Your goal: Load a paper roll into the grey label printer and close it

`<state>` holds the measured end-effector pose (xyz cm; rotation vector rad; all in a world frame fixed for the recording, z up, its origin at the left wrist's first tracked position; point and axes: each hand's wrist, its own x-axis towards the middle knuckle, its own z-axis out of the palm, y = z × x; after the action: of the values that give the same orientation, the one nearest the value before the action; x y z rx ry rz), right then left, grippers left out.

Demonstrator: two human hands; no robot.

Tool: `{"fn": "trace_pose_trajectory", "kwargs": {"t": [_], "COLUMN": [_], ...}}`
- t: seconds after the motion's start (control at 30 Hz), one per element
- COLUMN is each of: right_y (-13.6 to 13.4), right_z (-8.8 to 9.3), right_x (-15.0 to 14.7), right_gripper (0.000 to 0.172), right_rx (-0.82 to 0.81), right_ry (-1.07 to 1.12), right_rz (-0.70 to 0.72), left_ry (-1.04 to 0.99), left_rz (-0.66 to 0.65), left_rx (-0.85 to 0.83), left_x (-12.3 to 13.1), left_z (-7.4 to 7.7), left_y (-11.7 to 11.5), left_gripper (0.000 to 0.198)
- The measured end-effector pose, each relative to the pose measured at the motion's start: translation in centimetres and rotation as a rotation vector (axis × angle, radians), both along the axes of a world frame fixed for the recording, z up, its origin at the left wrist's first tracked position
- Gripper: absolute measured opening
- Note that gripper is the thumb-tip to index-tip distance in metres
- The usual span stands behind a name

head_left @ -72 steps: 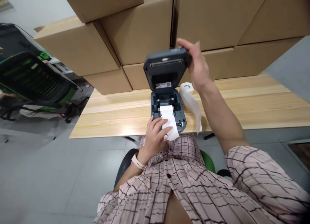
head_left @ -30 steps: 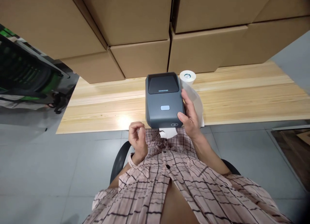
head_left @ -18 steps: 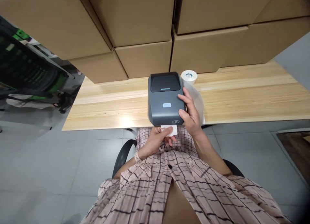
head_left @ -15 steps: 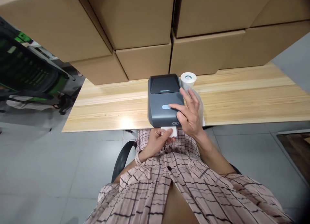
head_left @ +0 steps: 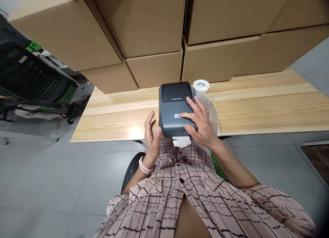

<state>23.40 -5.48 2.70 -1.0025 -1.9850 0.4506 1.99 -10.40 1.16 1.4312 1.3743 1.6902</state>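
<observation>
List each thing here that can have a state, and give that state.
Printer, shut, at the table edge.
Label strip, sticking out of the printer's front slot, held by neither hand.
Paper roll, standing on end right of the printer, tail unwound.
Cardboard boxes, closed, stacked.
Left hand, open, at the printer's left front corner.
Right hand, open, spread on the printer's top, forefinger at the pale button.
</observation>
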Motion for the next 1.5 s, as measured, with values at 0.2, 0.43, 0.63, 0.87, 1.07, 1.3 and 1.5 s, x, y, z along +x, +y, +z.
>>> {"fn": "trace_pose_trajectory", "kwargs": {"t": [0.2,0.43,0.63,0.87,1.07,1.3,1.5], "right_y": [-0.2,5.0,14.5,13.5,10.2,12.1,12.1], "right_z": [-0.3,6.7,11.9,13.5,7.4,4.4,6.7], "right_x": [0.5,-0.3,-2.1,-1.9,-1.1,-1.5,1.3], "right_gripper": [0.061,0.073,0.075,0.045,0.031,0.033,0.052], "right_rx": [0.096,0.134,0.072,0.309,-0.064,-0.224,-0.289], "right_ry": [0.169,0.202,0.390,0.254,-0.480,-0.595,-0.418], "right_rz": [0.014,-0.051,-0.075,-0.304,0.341,0.547,0.702], "left_ry": [-0.158,-0.146,0.016,0.158,0.181,0.229,0.239], "left_rz": [-0.142,-0.107,-0.116,-0.100,-0.095,-0.116,-0.185], "left_rx": [-0.071,-0.192,-0.246,-0.261,-0.239,-0.218,-0.164], "left_x": [0.8,-0.7,-0.9,-0.6,-0.9,-1.3,-1.9], "left_z": [-1.2,-0.7,1.2,1.6,0.6,0.5,-0.4], "left_y": [1.7,5.9,8.9,10.4,11.1,11.0,10.9], "left_gripper": [0.062,0.049,0.042,0.056,0.054,0.076,0.085]}}
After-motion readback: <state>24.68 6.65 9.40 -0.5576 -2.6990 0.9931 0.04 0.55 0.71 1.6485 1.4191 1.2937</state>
